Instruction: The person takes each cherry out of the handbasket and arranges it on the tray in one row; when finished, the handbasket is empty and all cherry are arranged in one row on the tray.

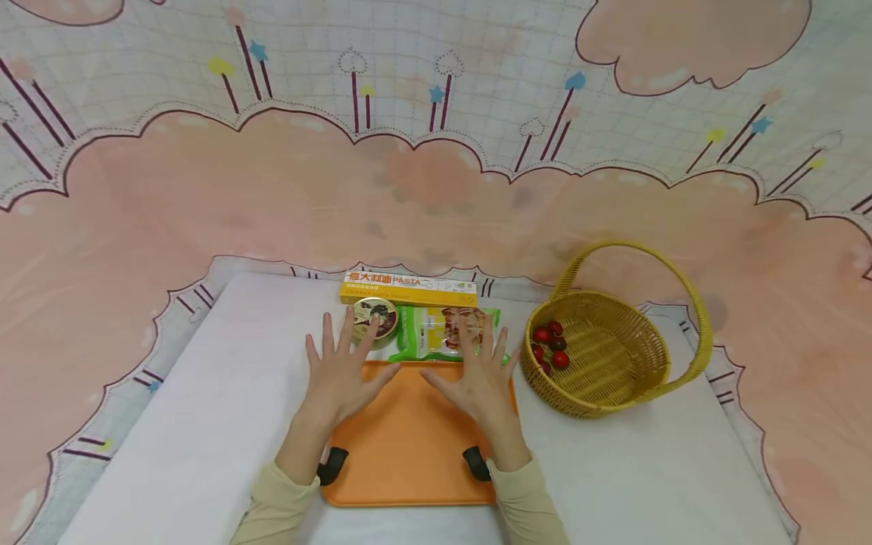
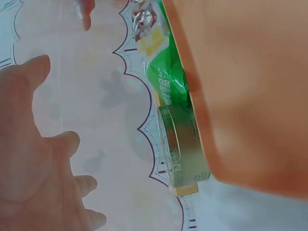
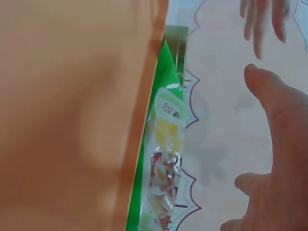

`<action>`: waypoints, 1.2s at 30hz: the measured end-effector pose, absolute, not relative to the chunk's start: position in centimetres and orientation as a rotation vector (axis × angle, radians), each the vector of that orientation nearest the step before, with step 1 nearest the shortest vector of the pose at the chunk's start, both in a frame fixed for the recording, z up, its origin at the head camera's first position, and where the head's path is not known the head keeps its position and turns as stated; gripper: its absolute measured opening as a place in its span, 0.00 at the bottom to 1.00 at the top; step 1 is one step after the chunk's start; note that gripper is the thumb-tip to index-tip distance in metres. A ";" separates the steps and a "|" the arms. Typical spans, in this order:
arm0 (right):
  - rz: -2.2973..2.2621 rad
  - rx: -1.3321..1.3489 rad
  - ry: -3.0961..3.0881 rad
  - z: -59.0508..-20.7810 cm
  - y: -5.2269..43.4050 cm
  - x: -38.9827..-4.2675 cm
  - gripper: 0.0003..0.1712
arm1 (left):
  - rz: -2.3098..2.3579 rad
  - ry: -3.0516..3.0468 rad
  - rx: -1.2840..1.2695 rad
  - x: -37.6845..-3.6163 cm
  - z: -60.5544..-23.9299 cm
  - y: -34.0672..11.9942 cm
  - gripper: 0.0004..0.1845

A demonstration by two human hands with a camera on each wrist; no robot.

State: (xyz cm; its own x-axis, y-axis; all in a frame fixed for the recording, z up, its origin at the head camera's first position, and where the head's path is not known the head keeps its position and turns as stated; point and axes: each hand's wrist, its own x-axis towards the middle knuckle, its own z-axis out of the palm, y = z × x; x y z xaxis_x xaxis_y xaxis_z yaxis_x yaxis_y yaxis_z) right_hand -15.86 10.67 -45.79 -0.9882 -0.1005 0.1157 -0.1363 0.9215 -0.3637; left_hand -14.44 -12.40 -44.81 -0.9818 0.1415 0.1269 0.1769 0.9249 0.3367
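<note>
Left hand (image 1: pixel 339 382): fingers spread wide, nothing held; raised over the left part of an orange tray (image 1: pixel 415 446). Right hand (image 1: pixel 482 382): likewise spread and unloaded, over the tray's right part; thumbs point toward each other, apart. Tray lies flat on the white table (image 1: pixel 633 477). Just beyond its far edge: round tin (image 1: pixel 378 312) at left, green packet (image 1: pixel 425 333) beside it at right. Pasta box (image 1: pixel 409 290) lies lengthwise behind both. Wicker basket (image 1: pixel 606 356) stands right of the tray, small red fruit (image 1: pixel 560 359) along its left inside; kind uncertain at this size.
</note>
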 end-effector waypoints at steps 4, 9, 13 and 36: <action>0.588 0.174 -2.991 -45.9 10.9 -15.7 0.63 | -0.591 -2.978 -0.229 -14.1 -45.3 -12.2 0.47; 0.627 0.164 -2.978 -46.1 11.2 -15.7 0.63 | -0.620 -2.980 -0.177 -13.9 -46.2 -12.2 0.47; 0.631 0.144 -2.970 -46.4 11.6 -15.1 0.65 | -0.659 -2.976 -0.140 -13.3 -46.9 -12.2 0.47; 0.720 0.116 -2.930 -45.9 12.1 -14.4 0.62 | -1.148 -2.833 -0.173 -13.6 -47.7 -14.5 0.45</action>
State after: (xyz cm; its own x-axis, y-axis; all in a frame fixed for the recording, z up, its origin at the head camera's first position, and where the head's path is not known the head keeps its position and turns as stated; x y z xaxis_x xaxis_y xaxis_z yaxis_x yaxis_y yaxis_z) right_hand -14.36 12.07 -45.90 -0.9895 -0.0453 0.1370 -0.1036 0.8838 -0.4562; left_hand -13.64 -14.53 -47.74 -0.9905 0.0745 0.1157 0.1340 0.7129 0.6883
